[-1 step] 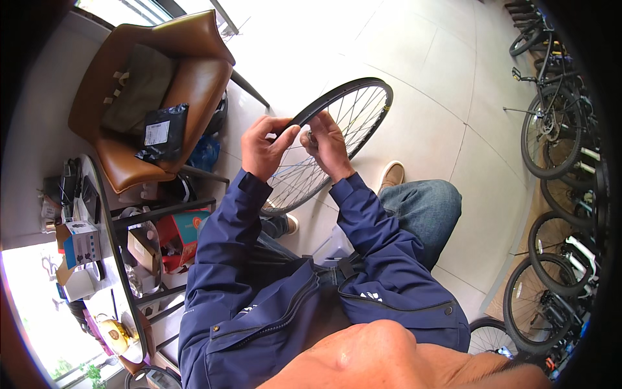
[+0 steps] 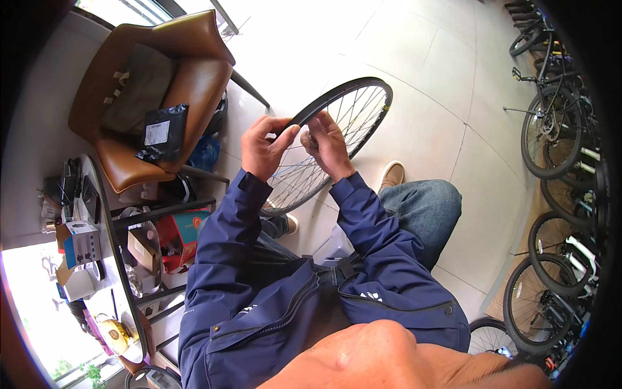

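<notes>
A bicycle wheel point(image 2: 382, 118) with a black rim and thin spokes is tilted in front of me, its lower edge down between my feet. My left hand point(image 2: 264, 146) is closed on the near part of the rim, thumb and fingers pinching it. Just right of it, my right hand point(image 2: 329, 148) is curled at the inner side of the rim among the spokes. Its fingertips are bent close together beside a small greyish part; what they grip is hidden. The hub is mostly covered by my right hand.
A brown leather chair point(image 2: 204, 65) holding a black package point(image 2: 162, 133) stands at the left. Below it is a cluttered table point(image 2: 123, 272) with boxes, and a red box point(image 2: 180, 236) beside it. Several bicycles point(image 2: 551, 129) line the right side. My knee point(image 2: 434, 207) is bent near the wheel.
</notes>
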### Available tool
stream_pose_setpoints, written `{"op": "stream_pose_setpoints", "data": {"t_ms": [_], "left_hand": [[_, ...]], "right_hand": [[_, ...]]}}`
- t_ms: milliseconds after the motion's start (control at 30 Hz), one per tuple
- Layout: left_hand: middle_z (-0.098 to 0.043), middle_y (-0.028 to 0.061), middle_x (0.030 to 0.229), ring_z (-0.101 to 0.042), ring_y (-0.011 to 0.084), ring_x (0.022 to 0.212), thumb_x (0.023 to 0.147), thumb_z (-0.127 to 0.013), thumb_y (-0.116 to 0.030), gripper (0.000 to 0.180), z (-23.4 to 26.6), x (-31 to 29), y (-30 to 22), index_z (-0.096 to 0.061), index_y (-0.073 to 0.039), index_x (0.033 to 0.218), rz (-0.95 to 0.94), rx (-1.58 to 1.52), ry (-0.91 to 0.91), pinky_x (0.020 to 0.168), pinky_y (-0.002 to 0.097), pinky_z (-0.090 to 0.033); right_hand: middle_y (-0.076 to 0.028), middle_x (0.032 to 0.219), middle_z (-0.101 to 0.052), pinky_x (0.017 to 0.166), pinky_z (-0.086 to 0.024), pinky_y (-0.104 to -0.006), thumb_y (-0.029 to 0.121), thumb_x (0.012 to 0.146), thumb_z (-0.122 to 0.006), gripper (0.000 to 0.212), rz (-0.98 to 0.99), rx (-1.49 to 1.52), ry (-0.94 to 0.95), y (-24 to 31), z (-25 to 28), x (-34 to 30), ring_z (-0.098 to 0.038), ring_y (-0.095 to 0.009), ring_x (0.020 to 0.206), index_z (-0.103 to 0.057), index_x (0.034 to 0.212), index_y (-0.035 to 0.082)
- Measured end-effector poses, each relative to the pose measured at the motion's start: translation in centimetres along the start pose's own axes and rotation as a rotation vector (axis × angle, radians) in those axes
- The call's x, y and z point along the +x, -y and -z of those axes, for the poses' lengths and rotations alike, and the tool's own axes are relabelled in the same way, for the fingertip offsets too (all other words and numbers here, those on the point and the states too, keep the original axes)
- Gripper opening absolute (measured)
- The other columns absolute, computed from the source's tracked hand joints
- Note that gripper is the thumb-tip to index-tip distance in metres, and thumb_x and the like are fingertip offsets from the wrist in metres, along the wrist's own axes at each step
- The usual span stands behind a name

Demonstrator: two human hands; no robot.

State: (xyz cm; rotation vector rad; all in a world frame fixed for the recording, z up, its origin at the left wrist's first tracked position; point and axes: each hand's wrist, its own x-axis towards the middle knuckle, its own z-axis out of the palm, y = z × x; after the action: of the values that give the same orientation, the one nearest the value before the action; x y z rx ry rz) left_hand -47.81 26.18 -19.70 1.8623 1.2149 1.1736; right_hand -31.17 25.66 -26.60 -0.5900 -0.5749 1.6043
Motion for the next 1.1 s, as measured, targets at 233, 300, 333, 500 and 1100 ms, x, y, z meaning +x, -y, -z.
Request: {"op": "stream_pose_setpoints", "data": {"t_ms": [233, 300, 333, 500, 1100], "left_hand": [[-0.071, 0.0057, 0.096, -0.069, 0.0102, 0.082, 0.095, -0.083, -0.006, 0.019, -0.01, -0.16, -0.16, -0.077, 0.003, 0.110, 0.019, 0.004, 0.006, 0.070, 0.0239, -0.057], [-0.071, 0.0057, 0.096, -0.070, 0.0102, 0.083, 0.095, -0.083, -0.006, 0.020, -0.09, 0.00, -0.07, -0.077, 0.003, 0.111, 0.004, -0.013, 0.002, 0.070, 0.0240, -0.057], [-0.071, 0.0056, 0.096, -0.070, 0.0103, 0.083, 0.095, -0.083, -0.006, 0.020, -0.13, 0.01, -0.05, -0.077, 0.003, 0.111, -0.005, -0.022, -0.002, 0.070, 0.0240, -0.057], [-0.072, 0.0071, 0.092, -0.070, 0.0116, 0.080, 0.092, -0.086, -0.008, 0.021, -0.11, -0.09, -0.14, -0.078, 0.002, 0.108, -0.012, -0.012, -0.024, 0.069, 0.0257, -0.057], [-0.072, 0.0058, 0.098, -0.069, 0.0103, 0.087, 0.094, -0.085, -0.008, 0.022, -0.04, -0.13, -0.07, -0.077, 0.003, 0.111, 0.012, 0.008, 0.010, 0.073, 0.0239, -0.056]], "right_hand": [[0.003, 0.076, -0.062, 0.046, -0.033, -0.0172, 0.029, 0.111, -0.065, 0.015, -0.017, -0.042, -0.074, -0.05, -0.26, 0.02, -0.059, -0.004, 0.061, -0.064, 0.113, 0.014], [0.003, 0.077, -0.063, 0.046, -0.033, -0.0172, 0.030, 0.112, -0.064, 0.015, 0.040, -0.062, -0.050, -0.32, -0.51, 0.06, -0.059, -0.004, 0.060, -0.064, 0.113, 0.014], [0.003, 0.077, -0.063, 0.046, -0.033, -0.0171, 0.030, 0.112, -0.063, 0.015, 0.062, -0.074, -0.037, -0.41, -0.57, 0.03, -0.059, -0.004, 0.060, -0.064, 0.114, 0.015], [0.003, 0.078, -0.063, 0.046, -0.033, -0.0172, 0.028, 0.112, -0.063, 0.013, 0.021, -0.054, -0.055, -0.35, -0.44, -0.04, -0.061, -0.005, 0.062, -0.063, 0.115, 0.015], [0.003, 0.082, -0.063, 0.047, -0.034, -0.0175, 0.031, 0.111, -0.065, 0.015, 0.031, -0.032, -0.066, -0.38, -0.55, -0.10, -0.061, -0.005, 0.066, -0.064, 0.114, 0.016]]}}
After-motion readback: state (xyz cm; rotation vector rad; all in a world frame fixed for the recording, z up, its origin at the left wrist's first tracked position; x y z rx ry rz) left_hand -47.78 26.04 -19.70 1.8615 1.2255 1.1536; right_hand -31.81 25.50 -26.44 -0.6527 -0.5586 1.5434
